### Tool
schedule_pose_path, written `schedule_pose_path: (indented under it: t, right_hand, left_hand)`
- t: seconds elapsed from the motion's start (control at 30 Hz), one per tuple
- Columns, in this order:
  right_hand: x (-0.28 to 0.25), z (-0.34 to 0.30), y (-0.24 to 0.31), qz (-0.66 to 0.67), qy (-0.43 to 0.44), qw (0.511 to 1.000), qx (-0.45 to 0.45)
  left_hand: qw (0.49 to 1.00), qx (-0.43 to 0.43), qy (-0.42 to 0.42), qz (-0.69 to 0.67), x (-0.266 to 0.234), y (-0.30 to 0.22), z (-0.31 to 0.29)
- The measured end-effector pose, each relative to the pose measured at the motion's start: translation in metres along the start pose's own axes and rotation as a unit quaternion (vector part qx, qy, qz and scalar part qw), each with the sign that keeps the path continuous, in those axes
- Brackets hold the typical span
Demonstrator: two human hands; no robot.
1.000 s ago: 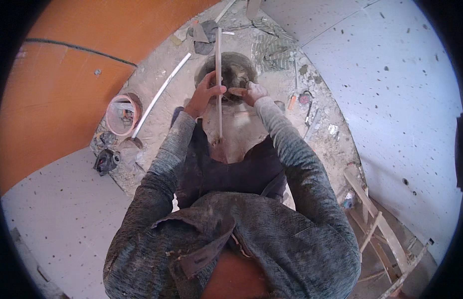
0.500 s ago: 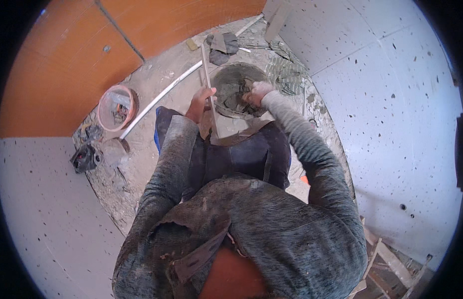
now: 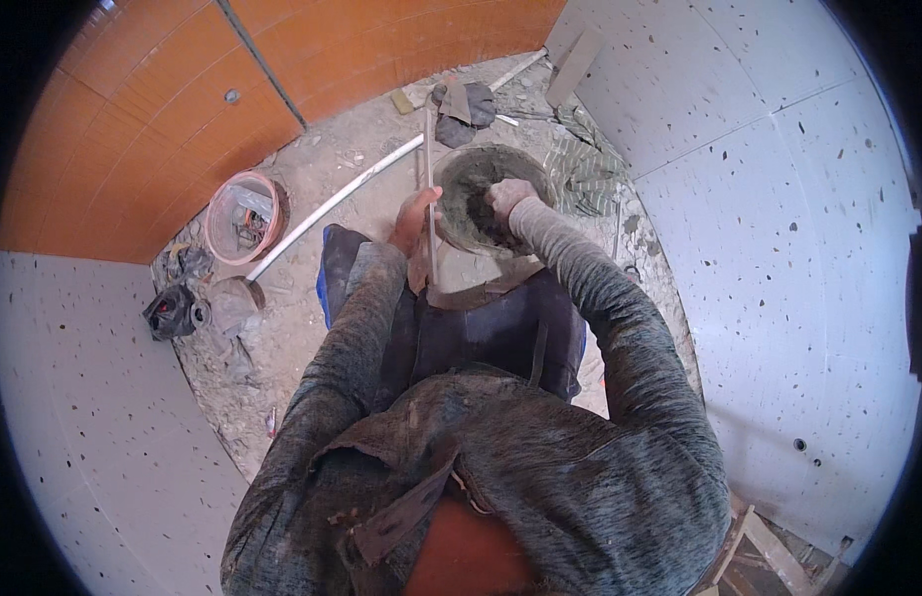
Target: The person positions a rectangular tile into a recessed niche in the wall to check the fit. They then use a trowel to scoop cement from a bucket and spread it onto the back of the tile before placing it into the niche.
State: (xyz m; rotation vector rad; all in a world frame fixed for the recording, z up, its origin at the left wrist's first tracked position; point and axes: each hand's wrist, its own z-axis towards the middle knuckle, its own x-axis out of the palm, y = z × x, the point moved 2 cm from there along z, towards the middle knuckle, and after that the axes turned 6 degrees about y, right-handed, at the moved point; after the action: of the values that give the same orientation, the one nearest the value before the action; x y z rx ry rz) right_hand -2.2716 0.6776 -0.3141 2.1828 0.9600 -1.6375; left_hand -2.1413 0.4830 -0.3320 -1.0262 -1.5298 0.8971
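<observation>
My left hand (image 3: 413, 221) is closed around the side of a thin tile (image 3: 430, 199), which stands nearly upright and shows mostly its narrow edge. Just to its right is a round bucket (image 3: 455, 223) with grey wet mortar (image 3: 471, 191) inside and smeared on its walls. My right hand (image 3: 510, 199), whitened with dust, reaches over the rim into this bucket. Its fingers are curled, and whatever they grip is hidden beneath the hand. The bucket sits in front of my knees (image 3: 471, 333).
A pink bucket (image 3: 278, 221) with small items stands left, beside a long white pipe (image 3: 337, 202) on the dusty floor. Dark cloth (image 3: 459, 129) lies beyond the mortar bucket. Black plastic bags (image 3: 170, 312) rest by the left wall. Speckled panels (image 3: 759, 219) rise at right.
My right hand has moved from the mortar bucket's right side toward its middle. The left hand keeps its hold on the tile. The whole view has shifted slightly.
</observation>
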Motion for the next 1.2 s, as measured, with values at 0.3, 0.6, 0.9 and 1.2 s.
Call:
schedule_pose_path:
  t: [0.3, 0.6, 0.9, 1.2]
  right_hand:
    - [0.011, -0.046, 0.017, -0.067, 0.000, 0.983, -0.172]
    - [-0.031, -0.040, -0.046, 0.043, -0.054, 0.997, -0.046]
    - [0.019, -0.010, -0.023, -0.051, 0.033, 0.994, -0.095]
    - [0.034, -0.016, -0.051, -0.002, 0.026, 0.956, -0.292]
  left_hand:
    - [0.999, -0.017, -0.022, -0.027, -0.008, 0.021, 0.029]
    - [0.997, 0.037, 0.011, -0.070, -0.009, 0.008, 0.022]
    - [0.973, 0.159, -0.046, 0.159, 0.011, -0.031, 0.054]
    - [0.985, 0.133, -0.019, 0.108, -0.010, -0.003, 0.097]
